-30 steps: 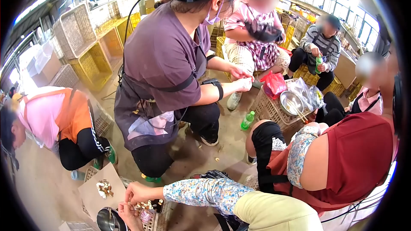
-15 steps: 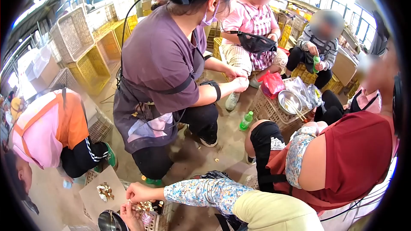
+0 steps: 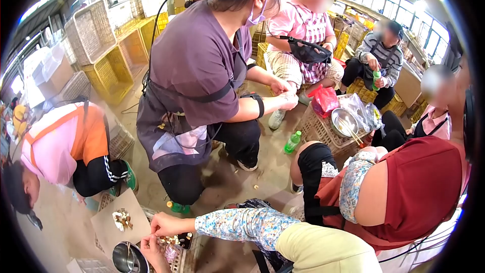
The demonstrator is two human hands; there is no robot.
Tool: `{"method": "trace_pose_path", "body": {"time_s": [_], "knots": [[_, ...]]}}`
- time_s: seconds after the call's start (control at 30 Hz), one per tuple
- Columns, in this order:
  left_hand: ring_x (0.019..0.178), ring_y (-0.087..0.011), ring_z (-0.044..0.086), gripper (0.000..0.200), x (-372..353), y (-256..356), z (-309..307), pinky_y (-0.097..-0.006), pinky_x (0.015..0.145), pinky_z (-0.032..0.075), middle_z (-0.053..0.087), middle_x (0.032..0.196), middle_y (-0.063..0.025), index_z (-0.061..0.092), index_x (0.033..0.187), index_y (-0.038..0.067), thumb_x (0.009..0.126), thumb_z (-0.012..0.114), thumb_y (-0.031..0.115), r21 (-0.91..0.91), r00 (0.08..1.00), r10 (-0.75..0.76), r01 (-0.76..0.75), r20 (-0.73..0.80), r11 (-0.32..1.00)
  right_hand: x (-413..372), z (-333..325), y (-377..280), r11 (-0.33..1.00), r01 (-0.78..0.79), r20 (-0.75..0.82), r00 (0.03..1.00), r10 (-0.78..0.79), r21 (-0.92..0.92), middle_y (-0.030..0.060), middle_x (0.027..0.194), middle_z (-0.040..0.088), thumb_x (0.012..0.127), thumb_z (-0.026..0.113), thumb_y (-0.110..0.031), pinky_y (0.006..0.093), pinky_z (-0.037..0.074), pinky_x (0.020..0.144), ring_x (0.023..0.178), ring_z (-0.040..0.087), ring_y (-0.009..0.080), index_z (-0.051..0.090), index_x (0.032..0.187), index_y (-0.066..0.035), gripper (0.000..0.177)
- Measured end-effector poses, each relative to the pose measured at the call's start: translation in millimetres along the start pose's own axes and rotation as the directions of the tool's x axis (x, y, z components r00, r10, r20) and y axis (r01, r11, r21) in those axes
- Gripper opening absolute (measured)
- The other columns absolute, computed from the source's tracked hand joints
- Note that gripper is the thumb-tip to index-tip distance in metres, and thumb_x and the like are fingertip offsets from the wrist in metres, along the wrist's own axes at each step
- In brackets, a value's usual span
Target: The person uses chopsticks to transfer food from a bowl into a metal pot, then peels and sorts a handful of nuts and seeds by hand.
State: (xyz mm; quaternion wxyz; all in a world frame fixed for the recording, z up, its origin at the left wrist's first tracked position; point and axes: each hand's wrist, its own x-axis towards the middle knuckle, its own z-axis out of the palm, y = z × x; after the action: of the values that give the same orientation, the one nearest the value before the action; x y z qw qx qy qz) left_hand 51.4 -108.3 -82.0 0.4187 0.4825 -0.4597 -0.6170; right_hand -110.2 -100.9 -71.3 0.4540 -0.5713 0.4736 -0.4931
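My right hand [image 3: 165, 224] reaches in from the right in a floral sleeve, its fingertips pinched together. Just below it, my left hand [image 3: 153, 253] comes up from the bottom edge with bent, closed fingers. The two hands nearly touch, and whatever they hold is too small to tell. Small white and brown pieces [image 3: 169, 240] lie beside them on a crate, next to a dark object [image 3: 185, 240]. A metal bowl [image 3: 121, 257] with thin sticks in it stands left of my left hand. More pieces [image 3: 122, 220] are heaped on a cardboard sheet [image 3: 108, 232].
A person in a purple shirt [image 3: 197, 55] sits ahead; one in red [image 3: 424, 187] sits right. Another bends over at left [image 3: 60, 146]. Others sit farther back around a crate [image 3: 316, 126] bearing a pan [image 3: 344, 121]. Green bottles [image 3: 292, 142] [image 3: 178, 208] stand on the floor.
The view has shifted slightly. The bowl now shows more fully. The bending person's head has come further into view at left. My hands remain close together over the crate.
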Motion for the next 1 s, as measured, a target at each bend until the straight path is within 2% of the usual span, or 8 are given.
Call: {"method": "trace_pose_path", "body": {"time_s": [0.27,0.37,0.43,0.47,0.8,0.9,0.97,1.0], "knots": [[0.041,-0.0011,0.033,0.014,1.5,-0.2,-9.2,-0.0166,0.036,0.021,0.047,0.058,0.0045,0.054,0.077,0.007,0.084,0.062,0.015,0.093,0.999,0.032,-0.034,0.02,0.995,1.9,0.9,-0.4,0.987,-0.134,0.121,0.985,0.123,0.084,0.0115,0.062,0.064,0.072,0.063,-0.001,0.0265,0.048,0.051,0.056,0.062,0.0139,0.065,0.074,0.005,0.007],[0.041,-0.0012,0.033,0.013,2.7,-3.8,-9.4,-0.0166,0.036,0.021,0.048,0.059,0.0039,0.054,0.078,0.006,0.085,0.061,0.015,0.115,0.999,0.034,-0.035,0.011,0.993,-0.7,6.7,0.9,0.999,-0.044,0.082,0.996,0.043,0.01,0.0148,0.062,0.063,0.076,0.059,-0.002,0.0306,0.047,0.051,0.057,0.063,0.0192,0.064,0.075,0.006,0.009],[0.041,-0.0015,0.033,0.013,3.6,-5.6,-10.6,-0.0165,0.036,0.021,0.048,0.06,0.0032,0.054,0.079,0.007,0.086,0.06,0.015,0.05,1.0,-0.006,0.007,-0.018,0.999,-2.0,11.2,-1.2,0.949,0.192,0.072,0.981,-0.18,-0.25,0.02,0.065,0.061,0.078,0.056,-0.003,0.0354,0.046,0.053,0.059,0.062,0.0273,0.062,0.077,0.006,0.012],[0.041,-0.0016,0.034,0.015,3.6,-4.0,-10.6,-0.0164,0.036,0.021,0.048,0.061,0.003,0.053,0.08,0.007,0.088,0.059,0.018,0.017,1.0,-0.028,0.028,0.0,0.999,-4.1,12.7,-3.7,0.961,0.178,0.05,0.984,-0.171,-0.21,0.0227,0.066,0.058,0.078,0.055,-0.005,0.0398,0.043,0.054,0.061,0.059,0.0326,0.058,0.075,0.007,0.013],[0.045,-0.002,0.04,0.017,7.4,-4.1,-8.2,-0.0158,0.036,0.025,0.058,0.07,-0.0003,0.054,0.082,0.006,0.091,0.056,0.02,-0.037,0.989,-0.132,0.135,0.073,0.99,-6.1,5.4,-21.2,0.982,-0.04,0.064,0.997,0.053,-0.185,0.023,0.075,0.061,0.083,0.047,-0.011,0.04,0.046,0.056,0.065,0.061,0.0332,0.053,0.07,0.005,0.022],[0.05,-0.0031,0.047,0.013,7.0,-8.9,-10.2,-0.0151,0.038,0.029,0.059,0.072,-0.001,0.055,0.084,0.005,0.09,0.057,0.017,-0.04,0.992,-0.11,0.113,0.068,0.993,-3.2,3.3,-21.9,0.951,0.0,0.071,0.997,0.023,-0.308,0.0228,0.076,0.061,0.083,0.05,-0.011,0.0395,0.045,0.056,0.066,0.061,0.0335,0.055,0.074,0.005,0.019],[0.055,-0.0042,0.05,0.009,6.8,-13.3,-9.3,-0.0146,0.04,0.031,0.06,0.074,-0.0012,0.056,0.088,0.004,0.088,0.058,0.013,-0.062,0.996,-0.078,0.08,0.04,0.995,7.4,-6.9,-30.2,0.917,0.276,-0.014,0.956,-0.293,-0.287,0.0146,0.073,0.059,0.083,0.054,-0.007,0.0356,0.045,0.063,0.066,0.058,0.0224,0.055,0.083,0.004,0.011],[0.055,-0.0042,0.05,0.009,6.9,-16.6,-7.6,-0.0146,0.04,0.031,0.06,0.074,-0.0012,0.056,0.088,0.004,0.088,0.058,0.013,-0.065,0.996,-0.078,0.08,0.036,0.995,13.8,-16.9,-38.2,0.955,0.279,0.023,0.96,-0.278,-0.102,0.012,0.074,0.06,0.084,0.056,-0.006,0.032,0.046,0.063,0.067,0.059,0.0182,0.056,0.086,0.004,0.01]]}}
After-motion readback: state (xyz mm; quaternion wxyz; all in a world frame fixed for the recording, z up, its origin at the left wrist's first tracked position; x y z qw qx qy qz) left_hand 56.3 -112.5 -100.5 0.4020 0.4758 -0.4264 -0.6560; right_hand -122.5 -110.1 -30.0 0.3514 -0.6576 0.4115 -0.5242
